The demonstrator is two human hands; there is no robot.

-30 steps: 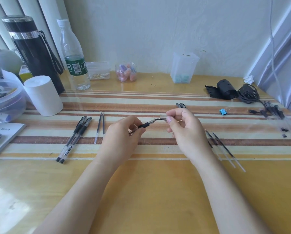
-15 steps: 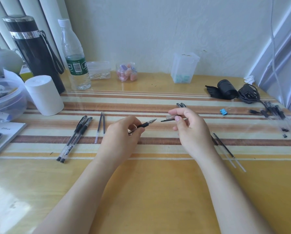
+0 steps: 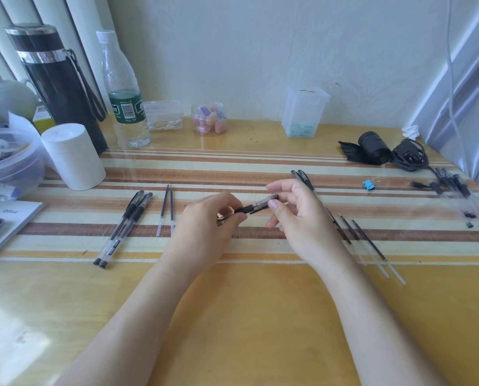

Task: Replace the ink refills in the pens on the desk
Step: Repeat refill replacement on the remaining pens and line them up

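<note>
My left hand [image 3: 205, 232] grips a black gel pen [image 3: 244, 210] by its barrel, most of which is hidden in the fist. My right hand [image 3: 296, 215] pinches the clear pen cap [image 3: 264, 204], which sits over the pen's tip. Two capped pens [image 3: 124, 227] lie side by side at the left. Just right of them lie two loose refills [image 3: 167, 210]. More refills [image 3: 363, 240] lie right of my right hand, and two pens [image 3: 302, 176] lie behind it. Several pens [image 3: 452, 190] lie at the far right.
At the left stand a white paper roll [image 3: 71, 157], a black flask [image 3: 54, 82], a water bottle [image 3: 124, 90] and a plastic bowl [image 3: 13, 168]. Small clear containers [image 3: 303, 112] line the wall. A blue binder clip [image 3: 368, 184] and black cable bundle [image 3: 408, 157] sit at the right.
The cap was apart from the pen tip half a second ago; now my right hand has brought it onto the tip. My left hand has barely moved.
</note>
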